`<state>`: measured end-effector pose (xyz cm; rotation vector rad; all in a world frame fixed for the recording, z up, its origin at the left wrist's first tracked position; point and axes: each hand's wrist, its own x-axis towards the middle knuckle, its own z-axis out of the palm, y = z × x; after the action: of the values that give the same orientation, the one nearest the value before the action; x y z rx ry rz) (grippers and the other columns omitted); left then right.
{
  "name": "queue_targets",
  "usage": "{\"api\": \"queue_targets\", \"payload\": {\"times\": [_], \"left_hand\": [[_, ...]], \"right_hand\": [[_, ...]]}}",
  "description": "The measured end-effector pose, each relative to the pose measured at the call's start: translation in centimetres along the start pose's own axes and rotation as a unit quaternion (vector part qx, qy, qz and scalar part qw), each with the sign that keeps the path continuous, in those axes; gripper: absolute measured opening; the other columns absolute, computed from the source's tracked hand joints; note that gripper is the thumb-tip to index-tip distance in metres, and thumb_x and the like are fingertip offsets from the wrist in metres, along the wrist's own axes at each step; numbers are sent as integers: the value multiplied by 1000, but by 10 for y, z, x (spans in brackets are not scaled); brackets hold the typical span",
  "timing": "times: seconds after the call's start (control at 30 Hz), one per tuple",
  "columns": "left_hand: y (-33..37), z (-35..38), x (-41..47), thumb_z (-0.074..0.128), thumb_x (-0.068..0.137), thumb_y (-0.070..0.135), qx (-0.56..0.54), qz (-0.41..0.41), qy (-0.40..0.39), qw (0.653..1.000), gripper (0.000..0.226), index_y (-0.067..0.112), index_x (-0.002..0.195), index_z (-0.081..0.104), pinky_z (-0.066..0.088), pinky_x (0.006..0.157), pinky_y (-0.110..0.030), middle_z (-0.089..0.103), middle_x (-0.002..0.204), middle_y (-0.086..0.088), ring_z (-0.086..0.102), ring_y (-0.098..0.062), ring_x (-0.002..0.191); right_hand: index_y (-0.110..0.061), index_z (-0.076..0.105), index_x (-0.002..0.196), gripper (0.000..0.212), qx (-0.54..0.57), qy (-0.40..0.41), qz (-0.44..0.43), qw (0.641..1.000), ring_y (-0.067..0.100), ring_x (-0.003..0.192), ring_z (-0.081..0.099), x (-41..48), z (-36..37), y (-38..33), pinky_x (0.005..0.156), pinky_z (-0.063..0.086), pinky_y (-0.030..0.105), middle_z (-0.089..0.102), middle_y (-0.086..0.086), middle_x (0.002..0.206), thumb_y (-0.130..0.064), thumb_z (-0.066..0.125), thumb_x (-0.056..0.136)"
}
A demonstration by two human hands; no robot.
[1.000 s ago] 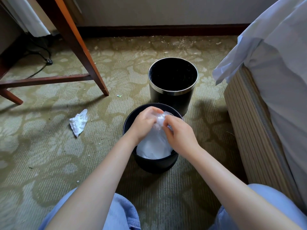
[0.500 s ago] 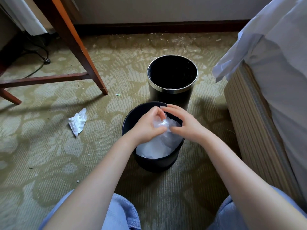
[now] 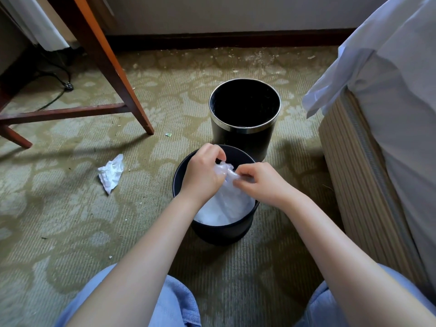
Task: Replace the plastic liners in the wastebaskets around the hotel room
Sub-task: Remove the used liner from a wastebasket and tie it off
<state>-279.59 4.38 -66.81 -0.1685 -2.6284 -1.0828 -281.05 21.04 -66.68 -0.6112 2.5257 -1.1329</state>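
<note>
Over the near black wastebasket [image 3: 219, 232], left hand [image 3: 203, 175] and right hand [image 3: 259, 182] both pinch crinkly clear plastic liner [image 3: 226, 197], grip curled tight.

Forearms [image 3: 146, 251] bare to frame edge. Lt-blue denim-type trousers [image 3: 181, 303], knees nearside of left hand [image 3: 203, 173] & right hand [image 3: 262, 182].

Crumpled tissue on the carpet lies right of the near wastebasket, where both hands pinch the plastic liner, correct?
No. The head view shows the crumpled tissue left of the near wastebasket; the left hand and right hand do pinch the plastic liner.
</note>
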Motion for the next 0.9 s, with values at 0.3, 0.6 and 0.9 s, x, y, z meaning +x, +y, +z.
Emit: {"api": "queue_targets", "payload": {"times": [0.3, 0.6, 0.9], "left_hand": [[3, -1, -4, 68, 70, 9, -47, 65, -29, 996, 9, 6, 78, 68, 44, 76, -12, 59, 96, -1, 56, -10, 88], [8, 3, -5, 68, 72, 4, -15, 101, -3, 995, 15, 9, 87, 70, 35, 62, -7, 44, 79, 10, 43, 2, 67], [-10, 0, -10, 67, 73, -1, 69, 52, 8, 996, 21, 6, 60, 52, 33, 55, -16, 48, 60, -1, 43, -11, 57]], "right_hand": [[-18, 63, 95, 13, 142, 46, 49, 988, 10, 73, 59, -10, -19, 1, 67, 46, 24, 65, -5, 90, -10, 56, 87], [-21, 73, 105, 24, 161, 24, 24, 986, 10, 93, 67, -4, -23, 6, 84, 55, 31, 72, -4, 94, -9, 60, 89], [-9, 73, 80, 7, 22, 191, -20, 981, 10, 72, 64, 3, -10, 13, 70, 53, 27, 69, -4, 75, -16, 76, 82]]}}
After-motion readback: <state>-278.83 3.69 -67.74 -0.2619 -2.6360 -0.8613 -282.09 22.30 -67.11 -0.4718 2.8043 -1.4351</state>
